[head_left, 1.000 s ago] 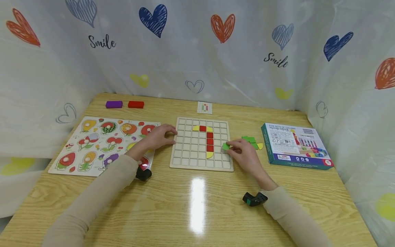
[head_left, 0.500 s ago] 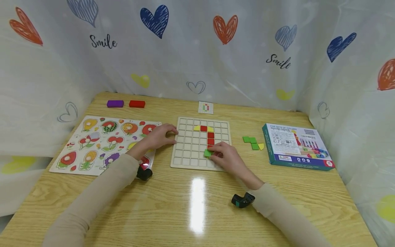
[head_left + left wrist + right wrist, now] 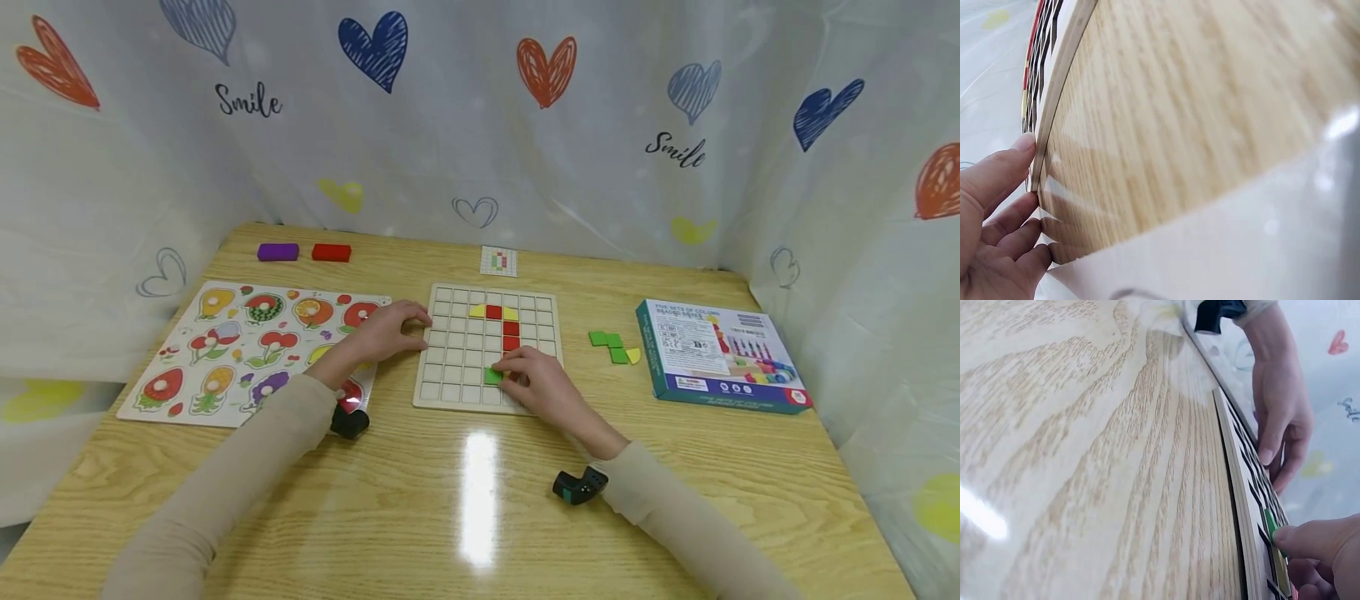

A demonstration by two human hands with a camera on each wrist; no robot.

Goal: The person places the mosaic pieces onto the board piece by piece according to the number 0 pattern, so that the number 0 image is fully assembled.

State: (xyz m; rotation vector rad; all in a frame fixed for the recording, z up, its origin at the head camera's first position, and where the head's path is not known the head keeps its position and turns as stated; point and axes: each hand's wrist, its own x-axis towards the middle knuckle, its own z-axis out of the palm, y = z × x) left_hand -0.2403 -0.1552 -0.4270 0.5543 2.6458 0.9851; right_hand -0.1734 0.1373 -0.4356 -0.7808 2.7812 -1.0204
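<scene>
My right hand (image 3: 547, 387) is over the wooden grid board (image 3: 447, 379) and pinches a green square tile (image 3: 492, 377) between thumb and fingers. In the right wrist view, the green tile (image 3: 1270, 524) is at the board's surface under the thumb tip. Red square tiles (image 3: 511, 328) and yellow quarter-round tiles (image 3: 477, 312) lie in the grid; my right hand covers the lower ones. My left hand (image 3: 386, 333) rests at the board's left edge, thumb and fingertips touching it. The left wrist view shows that left hand (image 3: 1004, 212) along the board's side (image 3: 1063, 81).
Several green tiles (image 3: 615, 342) and a yellow tile (image 3: 633, 356) lie right of the board. Farther right is a box (image 3: 723, 354). A fruit puzzle (image 3: 247, 354) lies left. Behind are a pattern card (image 3: 498, 261), a purple block (image 3: 277, 252) and a red block (image 3: 332, 252).
My right hand has carried the green tile leftward from the board's right edge to a lower middle cell, beside the red column. My left hand has stayed at the board's edge.
</scene>
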